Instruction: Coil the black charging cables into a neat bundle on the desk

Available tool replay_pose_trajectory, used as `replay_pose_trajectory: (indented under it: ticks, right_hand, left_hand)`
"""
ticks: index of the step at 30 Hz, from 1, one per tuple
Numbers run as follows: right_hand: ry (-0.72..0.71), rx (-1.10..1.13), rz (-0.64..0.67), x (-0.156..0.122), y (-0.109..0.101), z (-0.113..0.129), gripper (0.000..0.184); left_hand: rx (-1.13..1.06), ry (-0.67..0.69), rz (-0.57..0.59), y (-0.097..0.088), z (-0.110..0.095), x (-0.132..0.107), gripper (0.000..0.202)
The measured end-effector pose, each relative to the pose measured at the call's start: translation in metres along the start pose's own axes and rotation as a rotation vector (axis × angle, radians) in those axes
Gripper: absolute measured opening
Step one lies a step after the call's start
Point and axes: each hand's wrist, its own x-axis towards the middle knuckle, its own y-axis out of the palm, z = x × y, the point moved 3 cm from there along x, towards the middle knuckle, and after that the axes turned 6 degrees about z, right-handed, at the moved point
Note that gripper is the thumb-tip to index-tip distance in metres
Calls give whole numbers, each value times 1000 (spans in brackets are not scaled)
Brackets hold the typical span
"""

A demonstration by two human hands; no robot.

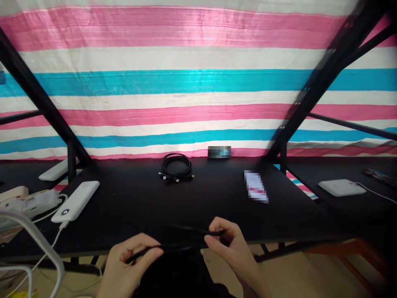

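My left hand [130,260] and my right hand [231,248] are both at the near edge of the black table [139,207]. Between them runs a black cable [182,242], blurred by motion. The left fingers are curled round one part of it and the right fingers pinch another part. A second black cable [176,167] lies coiled at the back of the table, well away from both hands.
A white power bank [76,200] with a white lead lies at the table's left. A small blurred card [256,186] lies right of centre. Black frame bars [313,95] slant up on both sides. Another white power bank [341,187] sits on the right-hand table. A striped cloth hangs behind.
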Motion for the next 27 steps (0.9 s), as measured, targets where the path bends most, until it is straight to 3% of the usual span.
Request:
replay_pose_trajectory:
  ticks: [4,10,18,23,27]
  right_hand:
    - [-84,25,-85,0,-10,3,36]
    - [-112,-5,-282,-6,-24,-5,35]
    - [-139,20,-444,-13,-33,-2,34]
    - [-225,-28,-439,-15,-34,2,32]
    - [-261,-98,-383,-19,-29,4,28]
  left_hand:
    - [-60,-18,-237,-18,3,-5,27]
    - [-236,116,-425,-39,8,-4,22]
    - [-333,240,-641,-67,-5,-8,22]
    - [-327,183,-695,-72,-11,-18,23]
    - [-359,305,-676,-71,-11,-16,21]
